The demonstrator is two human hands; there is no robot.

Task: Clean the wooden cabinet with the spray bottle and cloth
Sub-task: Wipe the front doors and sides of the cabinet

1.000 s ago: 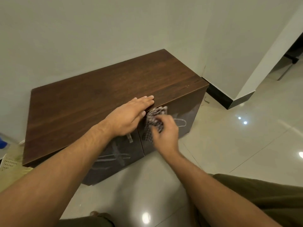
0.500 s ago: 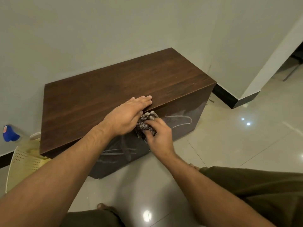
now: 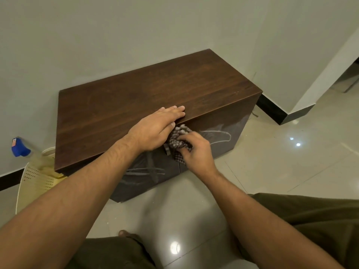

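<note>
A low wooden cabinet (image 3: 124,105) with a dark brown top stands against the wall. Its dark glossy front doors carry pale chalk-like scribbles. My left hand (image 3: 155,129) lies flat, palm down, on the top's front edge, holding nothing. My right hand (image 3: 196,150) presses a bunched checked cloth (image 3: 177,141) against the front, just under that edge near the middle door seam. The spray bottle (image 3: 19,148), with a blue trigger head, stands on the floor at the cabinet's left end, partly hidden.
A cream perforated plastic basket (image 3: 33,183) leans by the cabinet's left end. Glossy floor tiles (image 3: 291,162) stretch to the right. A wall corner with black skirting (image 3: 272,109) juts out right of the cabinet. My knees in olive trousers fill the bottom.
My right hand with the cloth has shifted up and left along the cabinet front, closer to my left hand. The camera view swung left, revealing the spray bottle and basket.
</note>
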